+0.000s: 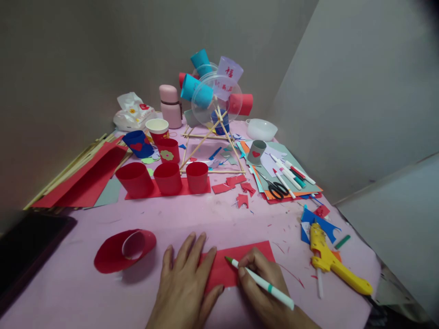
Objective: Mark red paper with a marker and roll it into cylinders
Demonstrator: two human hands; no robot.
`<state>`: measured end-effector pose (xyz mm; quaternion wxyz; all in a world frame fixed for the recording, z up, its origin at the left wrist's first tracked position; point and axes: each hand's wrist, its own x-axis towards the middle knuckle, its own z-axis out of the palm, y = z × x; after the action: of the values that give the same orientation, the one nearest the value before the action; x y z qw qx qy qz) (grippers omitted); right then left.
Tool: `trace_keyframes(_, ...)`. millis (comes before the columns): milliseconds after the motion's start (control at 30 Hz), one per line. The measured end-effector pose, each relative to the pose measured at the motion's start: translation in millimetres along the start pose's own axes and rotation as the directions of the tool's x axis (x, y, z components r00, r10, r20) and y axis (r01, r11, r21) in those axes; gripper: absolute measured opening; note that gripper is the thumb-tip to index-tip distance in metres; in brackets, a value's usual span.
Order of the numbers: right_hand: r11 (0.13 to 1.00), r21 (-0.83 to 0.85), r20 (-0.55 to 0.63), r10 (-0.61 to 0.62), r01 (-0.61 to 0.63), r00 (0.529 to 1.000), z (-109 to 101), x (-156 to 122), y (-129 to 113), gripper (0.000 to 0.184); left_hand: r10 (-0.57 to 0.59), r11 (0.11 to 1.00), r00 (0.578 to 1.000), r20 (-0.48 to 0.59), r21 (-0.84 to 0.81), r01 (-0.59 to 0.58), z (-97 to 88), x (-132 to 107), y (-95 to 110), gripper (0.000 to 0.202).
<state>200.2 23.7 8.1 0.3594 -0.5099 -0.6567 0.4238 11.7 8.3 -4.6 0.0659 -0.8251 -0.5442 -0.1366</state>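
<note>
Your right hand (270, 273) pinches the green-tipped marker (278, 294) at the red paper's (224, 273) middle — long axis left-to-right — your left hand (188, 279) spread over its left end.

Both hands (187, 283) are bare, with slender fingers (185, 249) and rounded fingertips (202, 236).

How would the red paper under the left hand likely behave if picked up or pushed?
The red paper looks thin and flat, so it is probably light and a bit floppy. The similar-looking red loop suggests it would bend easily. With the left hand spread on it, it likely would not slide much.
</note>
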Motion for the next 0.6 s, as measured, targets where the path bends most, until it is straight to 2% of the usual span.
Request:
trace_keyframes(233,0.999,-0.048,-0.003,-0.021,0.021,1.000,-2,5,-11,0.012,0.043,0.998,0.999,-0.002,0.035,-0.043,-3.2,3,1,0.039)
trace_keyframes(400,0.997,-0.081,0.011,-0.012,0.013,1.000,-2,5,-12,0.014,0.034,0.999,0.999,-0.005,0.025,-0.034,-2.4,2,0,0.040)
trace_keyframes(600,0.985,-0.155,0.015,-0.077,0.078,0.997,0,5,-7,0.010,0.021,1.000,0.999,0.026,-0.007,-0.021,-3.3,2,1,0.040)
